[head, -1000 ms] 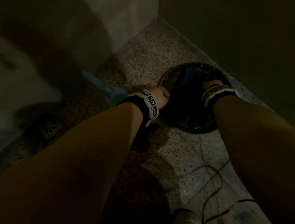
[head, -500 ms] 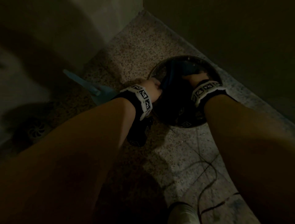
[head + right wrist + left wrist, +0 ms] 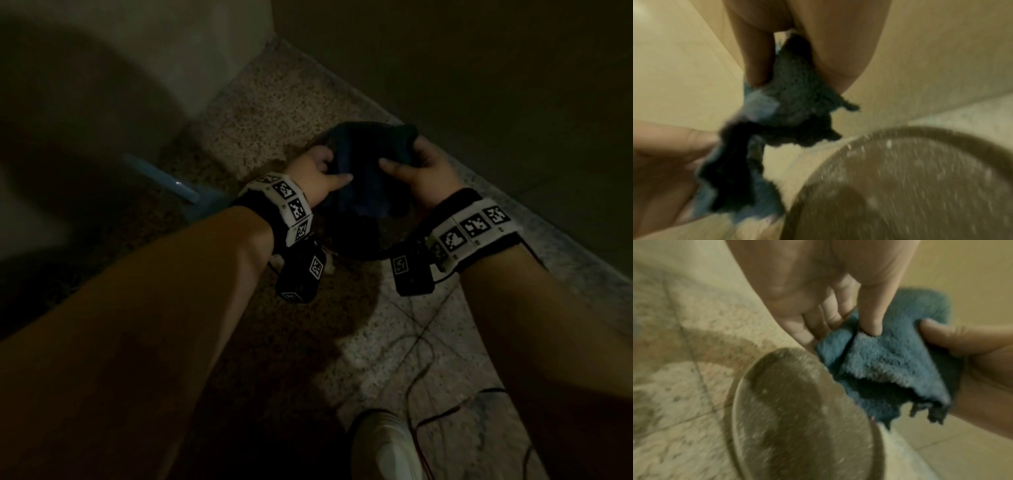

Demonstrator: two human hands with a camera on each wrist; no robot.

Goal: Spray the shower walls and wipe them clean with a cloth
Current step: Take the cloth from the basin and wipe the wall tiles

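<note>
I held the blue microfibre cloth (image 3: 885, 363) above the basin (image 3: 797, 418) on the floor, left hand (image 3: 318, 173) and right hand (image 3: 424, 171) each pinching an edge, likely for wringing or folding before wiping.

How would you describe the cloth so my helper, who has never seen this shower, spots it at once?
Look at the speckled floor in the corner between the walls, where a round basin sits. Just above the basin, the left hand and the right hand grip the cloth between them. It is the only fluffy blue thing there, bunched and off the floor.
</note>
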